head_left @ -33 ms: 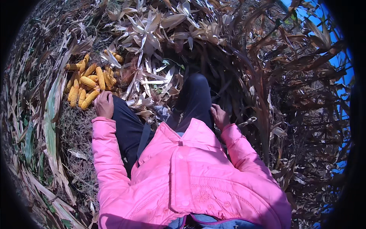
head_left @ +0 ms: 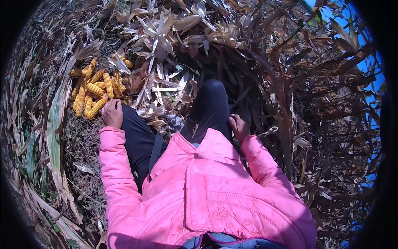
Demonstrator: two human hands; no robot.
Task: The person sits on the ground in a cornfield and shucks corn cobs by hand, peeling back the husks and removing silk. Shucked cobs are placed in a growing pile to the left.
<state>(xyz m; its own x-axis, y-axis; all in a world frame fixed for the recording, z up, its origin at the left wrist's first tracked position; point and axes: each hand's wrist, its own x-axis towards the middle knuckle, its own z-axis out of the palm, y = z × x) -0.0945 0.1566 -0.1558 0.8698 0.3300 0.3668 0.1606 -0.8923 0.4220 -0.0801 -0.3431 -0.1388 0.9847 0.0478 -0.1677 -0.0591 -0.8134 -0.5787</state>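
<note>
The left hand [head_left: 112,113] curls at the near edge of the yellow corn cobs [head_left: 93,93], maybe touching one; I cannot tell. The right hand [head_left: 239,126] rests loosely by the dark knee [head_left: 211,103]. Sharp dry stalks [head_left: 286,95] at the right could scratch it.

Looks like a harvested cornfield: dry stalks [head_left: 290,83], husks [head_left: 157,37] everywhere, a pile of yellow cobs [head_left: 95,89] on the ground.

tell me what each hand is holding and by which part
Cannot be told: the left hand rests at the pile of yellow husked corn cobs, the right hand beside the black-trousered knee; fingers hidden.
</note>
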